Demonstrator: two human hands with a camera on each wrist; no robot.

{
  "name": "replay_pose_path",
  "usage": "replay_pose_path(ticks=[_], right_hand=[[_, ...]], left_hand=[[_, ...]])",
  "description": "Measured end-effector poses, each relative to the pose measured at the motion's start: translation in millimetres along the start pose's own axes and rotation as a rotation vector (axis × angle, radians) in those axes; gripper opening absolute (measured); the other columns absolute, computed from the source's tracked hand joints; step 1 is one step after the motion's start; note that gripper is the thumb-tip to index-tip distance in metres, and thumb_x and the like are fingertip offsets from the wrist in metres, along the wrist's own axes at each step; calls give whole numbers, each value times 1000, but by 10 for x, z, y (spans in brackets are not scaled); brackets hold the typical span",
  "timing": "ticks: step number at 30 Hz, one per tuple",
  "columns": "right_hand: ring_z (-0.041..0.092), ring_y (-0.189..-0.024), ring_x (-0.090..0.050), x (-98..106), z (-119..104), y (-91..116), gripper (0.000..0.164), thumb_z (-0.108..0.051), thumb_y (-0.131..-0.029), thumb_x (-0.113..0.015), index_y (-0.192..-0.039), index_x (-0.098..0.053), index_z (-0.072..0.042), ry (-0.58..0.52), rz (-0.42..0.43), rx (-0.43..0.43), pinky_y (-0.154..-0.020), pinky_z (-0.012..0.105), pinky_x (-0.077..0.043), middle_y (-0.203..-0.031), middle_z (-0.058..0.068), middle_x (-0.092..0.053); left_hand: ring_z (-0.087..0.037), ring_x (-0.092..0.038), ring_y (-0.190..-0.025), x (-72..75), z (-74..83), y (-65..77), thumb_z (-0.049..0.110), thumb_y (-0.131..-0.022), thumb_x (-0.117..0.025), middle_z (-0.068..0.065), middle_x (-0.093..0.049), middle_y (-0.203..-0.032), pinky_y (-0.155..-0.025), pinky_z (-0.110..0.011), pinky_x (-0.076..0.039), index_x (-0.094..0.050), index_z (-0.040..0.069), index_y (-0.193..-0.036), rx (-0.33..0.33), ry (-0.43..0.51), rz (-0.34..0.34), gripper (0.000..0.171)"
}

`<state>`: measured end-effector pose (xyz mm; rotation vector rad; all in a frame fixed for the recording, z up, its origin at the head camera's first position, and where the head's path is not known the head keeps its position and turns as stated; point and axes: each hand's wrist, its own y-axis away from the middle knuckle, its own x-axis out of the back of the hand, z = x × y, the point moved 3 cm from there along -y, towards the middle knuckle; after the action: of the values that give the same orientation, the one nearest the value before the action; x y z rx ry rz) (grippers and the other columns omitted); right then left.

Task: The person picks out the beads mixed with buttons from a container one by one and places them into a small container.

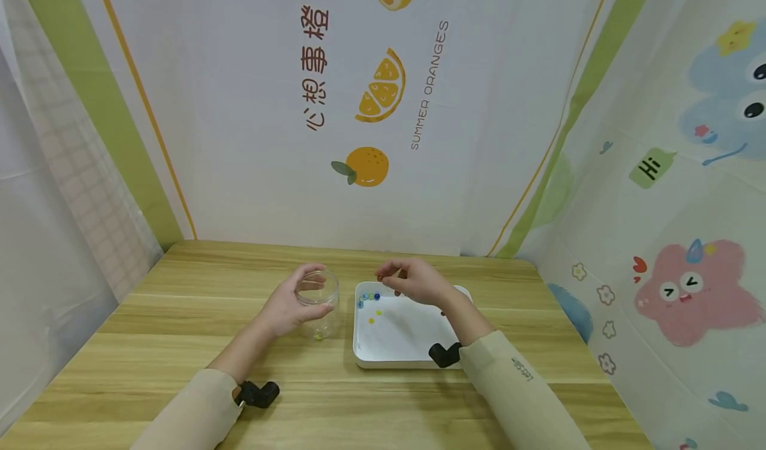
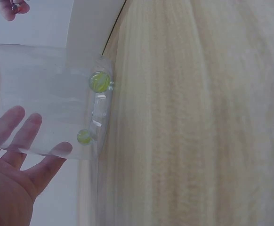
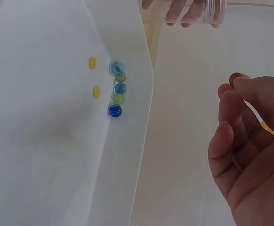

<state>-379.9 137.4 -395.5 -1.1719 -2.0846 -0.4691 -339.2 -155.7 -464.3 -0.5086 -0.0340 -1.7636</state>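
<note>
My left hand (image 1: 284,310) grips a clear jar (image 1: 326,314) near its rim, standing left of the white tray (image 1: 383,360). Two yellow-green marbles, one a larger marble (image 2: 99,82) and one a smaller marble (image 2: 84,137), lie at the jar's bottom. Over the tray's far edge, my right hand (image 1: 420,282) pinches a small dark red round piece (image 3: 238,76) between thumb and forefinger, mostly covered by the fingertips. Several blue and green glass marbles, among them a dark blue marble (image 3: 115,110), line the tray's wall. Two yellow oval pieces, one being this yellow piece (image 3: 92,62), lie nearby.
A wooden table (image 1: 335,410) carries the jar and tray. Another dark red piece (image 1: 443,314) shows in the tray beside my right forearm. A white printed curtain (image 1: 269,191) hangs behind the table, and another patterned curtain (image 1: 604,250) is at the right.
</note>
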Motion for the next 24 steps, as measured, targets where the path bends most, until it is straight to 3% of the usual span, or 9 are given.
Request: replay_pose_path(ticks=[5,9,17,24], right_hand=[[30,-88,-74,-13,-78,-36,19,-18,-110,-68,-125,-78,-19,-6,-6,23,-80,42,-64,-124,10,-78],[27,-86,-73,-28,-155,-73,19,-20,-110,-67,-125,-78,-18,13,-9,47,-80,47,-65,-122,6,-79],[16,-79,-70,-64,-328,-122,20,-22,-110,-67,-127,-78,-17,44,-4,80,-71,32,-62,-120,2,-78],[28,-84,-73,-104,-426,-152,21,-19,-110,-67,-127,-78,-14,9,-15,101,-68,29,-59,-120,4,-79]], left_hand=[[-50,-59,-141,-7,-2,6,14,-92,-90,-31,-57,-152,-98,-43,-66,-45,9,-160,2,-4,-1,81],[-51,-59,-141,-5,1,8,14,-92,-90,-32,-56,-153,-98,-44,-66,-45,9,-160,5,3,-3,81],[-51,-58,-142,4,3,6,13,-93,-89,-30,-57,-152,-97,-46,-66,-44,7,-160,2,10,-5,81],[-51,-58,-142,6,8,1,15,-94,-89,-30,-57,-152,-97,-45,-66,-44,9,-160,2,6,-7,80]])
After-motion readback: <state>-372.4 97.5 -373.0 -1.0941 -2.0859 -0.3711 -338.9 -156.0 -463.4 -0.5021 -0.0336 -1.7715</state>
